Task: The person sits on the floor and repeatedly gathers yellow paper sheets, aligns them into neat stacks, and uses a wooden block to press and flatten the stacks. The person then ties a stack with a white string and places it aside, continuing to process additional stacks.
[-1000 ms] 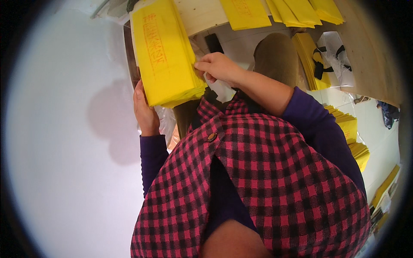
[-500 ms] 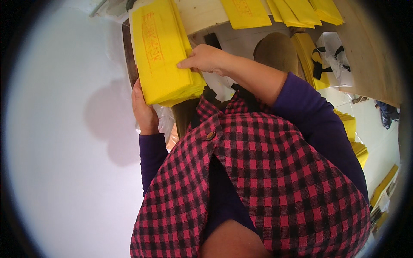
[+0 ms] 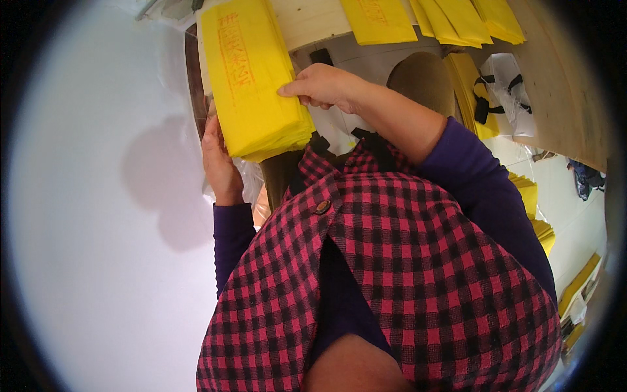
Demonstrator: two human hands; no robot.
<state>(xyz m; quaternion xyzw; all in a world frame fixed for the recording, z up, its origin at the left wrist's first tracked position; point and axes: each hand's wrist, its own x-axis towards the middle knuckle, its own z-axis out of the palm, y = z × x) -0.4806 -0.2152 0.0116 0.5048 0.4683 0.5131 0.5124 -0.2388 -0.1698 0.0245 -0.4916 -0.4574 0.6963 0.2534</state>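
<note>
1. While both hands are occupied, one thick stack of yellow, long, rectangular, paper-like sheets point(image 3: 261, 108) is held at the left end of the pale wooden tabletop point(image 3: 317, 23), its lower end projecting past the near edge.
2. Left hand point(image 3: 222, 166): set against the stack's lower left side; its fingers are partly hidden, so their closure cannot be told.
3. Right hand point(image 3: 326, 85): stack pinched narrowly at its right long edge, thumb on top; the number of sheets gripped cannot be told.
4. Progress: handling is judged unfinished, the stack being in hand. A flat yellow bundle point(image 3: 388, 32) and a fanned yellow group point(image 3: 450, 26) are laid along the tabletop's near edge; whether these are finished or waiting cannot be told.
5. Markings: a vertical column of red characters point(image 3: 236, 52) in a red outline is printed on the stack; similar red print is borne by the bundle. No brand label is made out.
</note>
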